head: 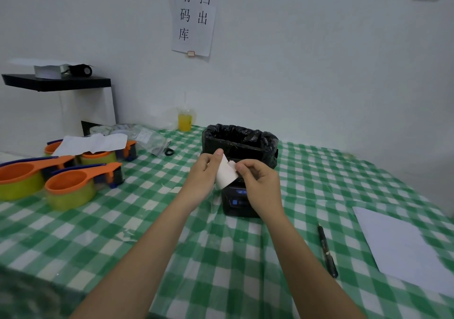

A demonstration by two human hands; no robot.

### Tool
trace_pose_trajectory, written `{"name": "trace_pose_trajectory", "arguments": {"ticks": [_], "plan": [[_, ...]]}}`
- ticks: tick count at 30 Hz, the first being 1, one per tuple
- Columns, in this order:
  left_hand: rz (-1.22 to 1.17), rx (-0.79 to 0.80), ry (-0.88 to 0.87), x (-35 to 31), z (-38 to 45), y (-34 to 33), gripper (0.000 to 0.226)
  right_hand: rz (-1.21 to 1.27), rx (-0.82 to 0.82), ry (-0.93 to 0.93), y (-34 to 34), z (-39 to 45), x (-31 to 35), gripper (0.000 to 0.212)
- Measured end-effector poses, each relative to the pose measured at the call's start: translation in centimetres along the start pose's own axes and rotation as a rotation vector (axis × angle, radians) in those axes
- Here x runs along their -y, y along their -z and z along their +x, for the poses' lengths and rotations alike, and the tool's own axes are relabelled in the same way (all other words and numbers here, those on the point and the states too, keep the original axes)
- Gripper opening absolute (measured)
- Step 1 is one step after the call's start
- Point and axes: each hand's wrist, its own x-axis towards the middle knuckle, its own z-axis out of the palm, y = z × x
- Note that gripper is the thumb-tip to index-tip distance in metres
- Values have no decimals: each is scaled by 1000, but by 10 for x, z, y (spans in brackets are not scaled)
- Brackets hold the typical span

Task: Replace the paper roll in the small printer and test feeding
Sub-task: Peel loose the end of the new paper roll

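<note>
Lying nearest on the green checked surface are a black pen and a white sheet at the right. Above the small black printer, the left hand has its grip closed around a white paper roll, while the right hand pinches the roll's loose end between thumb and fingers. Just behind stands a bin lined with a black bag, with orange tape dispensers at the left and a cup of yellow drink by the wall.

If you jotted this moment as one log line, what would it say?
step: preparing new roll | left hand: holds paper roll | right hand: pinching roll's loose end | printer: on table, under hands | roll: not yet loaded
</note>
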Motion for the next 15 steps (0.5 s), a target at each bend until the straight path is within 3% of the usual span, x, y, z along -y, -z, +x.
{"name": "trace_pose_trajectory", "arguments": {"ticks": [11,15], "plan": [[-8,9,1,4,4,-4,36,154,-102,-142,2,8,-10,13],[-9,6,29,9,8,-3,35,155,-233,-194,7,17,-18,14]]}}
